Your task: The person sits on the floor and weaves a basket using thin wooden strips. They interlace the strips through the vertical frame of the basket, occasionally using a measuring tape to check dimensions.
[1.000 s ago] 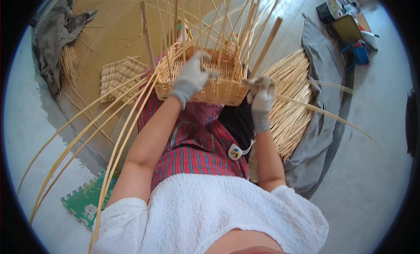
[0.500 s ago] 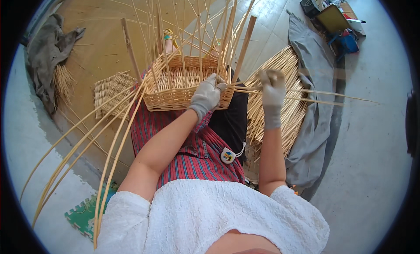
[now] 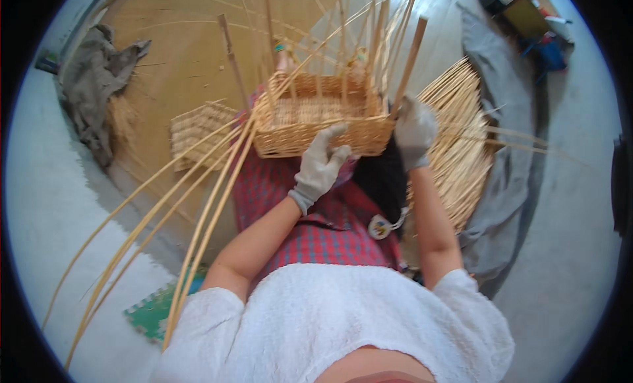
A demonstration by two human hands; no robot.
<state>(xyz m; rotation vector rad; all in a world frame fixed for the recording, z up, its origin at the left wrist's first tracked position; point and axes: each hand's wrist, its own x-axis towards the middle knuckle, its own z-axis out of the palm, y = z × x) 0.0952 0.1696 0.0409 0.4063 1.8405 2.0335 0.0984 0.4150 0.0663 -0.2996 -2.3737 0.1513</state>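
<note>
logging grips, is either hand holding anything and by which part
Cannot be told: the open left hand is at the near wall of the basket; the blurred right hand is at its right near corner.

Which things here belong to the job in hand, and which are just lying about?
Belonging to the job:
partly woven basket
thick upright stakes
long canes trailing left
gloved left hand, at the basket's near side
gloved right hand, near its right end

Lying about:
cane pile, perhaps spare material
flat woven panel, perhaps related
left grey cloth
right grey cloth
green mat
</note>
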